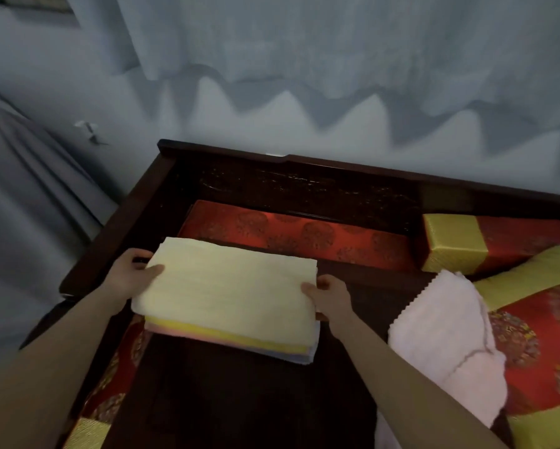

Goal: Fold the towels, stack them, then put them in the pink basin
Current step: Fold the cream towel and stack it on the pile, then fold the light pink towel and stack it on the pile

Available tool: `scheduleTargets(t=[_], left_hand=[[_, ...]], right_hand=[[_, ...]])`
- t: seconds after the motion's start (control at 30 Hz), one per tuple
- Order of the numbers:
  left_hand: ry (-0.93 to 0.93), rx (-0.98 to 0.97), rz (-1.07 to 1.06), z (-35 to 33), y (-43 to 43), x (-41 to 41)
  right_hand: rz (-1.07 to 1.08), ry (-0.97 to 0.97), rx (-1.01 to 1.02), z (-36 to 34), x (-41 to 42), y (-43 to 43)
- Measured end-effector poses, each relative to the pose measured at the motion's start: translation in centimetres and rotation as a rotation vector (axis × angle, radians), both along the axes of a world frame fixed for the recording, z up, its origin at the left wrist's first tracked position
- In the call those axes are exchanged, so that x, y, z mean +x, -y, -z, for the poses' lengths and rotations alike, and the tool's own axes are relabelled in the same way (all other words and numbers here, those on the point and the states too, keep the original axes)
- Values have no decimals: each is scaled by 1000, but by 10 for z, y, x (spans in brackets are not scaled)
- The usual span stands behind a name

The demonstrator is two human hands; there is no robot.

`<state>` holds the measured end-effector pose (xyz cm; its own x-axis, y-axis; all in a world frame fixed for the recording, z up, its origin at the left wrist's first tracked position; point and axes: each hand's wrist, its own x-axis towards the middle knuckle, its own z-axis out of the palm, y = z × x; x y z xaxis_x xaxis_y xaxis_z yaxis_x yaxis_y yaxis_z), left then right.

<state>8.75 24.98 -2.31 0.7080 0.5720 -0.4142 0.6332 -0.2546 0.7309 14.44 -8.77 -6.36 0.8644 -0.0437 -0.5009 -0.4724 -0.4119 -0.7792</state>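
Head view: a stack of folded towels (pixel 226 286), soft terry and rectangular, has a pale yellow top with brighter yellow, pink and pale blue layers at its near edge. It sits over the dark polished wood surface (pixel 239 400). The left hand (pixel 136 270) has its grip on the stack's left end and the right hand (pixel 328 296) on its right end, thumbs on top. Right of the stack lies a rumpled, fluffy pinkish towel (pixel 444 338) with a zigzag edge, beside red-and-gold brocade cushions (pixel 450 244).

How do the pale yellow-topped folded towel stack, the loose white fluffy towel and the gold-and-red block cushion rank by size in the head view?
1. folded towel stack
2. white fluffy towel
3. block cushion, cropped by the frame, so unsure
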Motion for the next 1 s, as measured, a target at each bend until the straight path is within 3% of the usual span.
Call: scheduleTargets(t=[0.1, 0.17, 0.23, 0.3, 0.4, 0.53, 0.67, 0.77, 0.9, 1.0], left_hand=[[-86, 68, 64, 4, 0, 1], [-131, 239, 146, -4, 2, 3], [5, 416, 156, -20, 14, 6], [276, 499, 150, -42, 50, 1], [445, 323, 382, -50, 145, -22], [129, -14, 857, 9, 274, -49], [-152, -113, 841, 67, 355, -61], [-413, -42, 932, 78, 380, -62], [-767, 262, 1360, 72, 382, -74], [-811, 447, 1575, 72, 373, -100]], right_hand=[[-28, -6, -23, 3, -1, 5], [17, -27, 45, -3, -1, 12], [61, -8, 123, -15, -7, 31], [51, 51, 121, -25, -22, 64], [84, 47, -30, -24, -54, 136], [243, -88, -183, -3, -96, 226], [308, -171, -246, 21, -125, 268], [366, -186, -256, 36, -134, 274], [369, -117, -264, 52, -139, 268], [177, -22, -376, 54, -145, 262]])
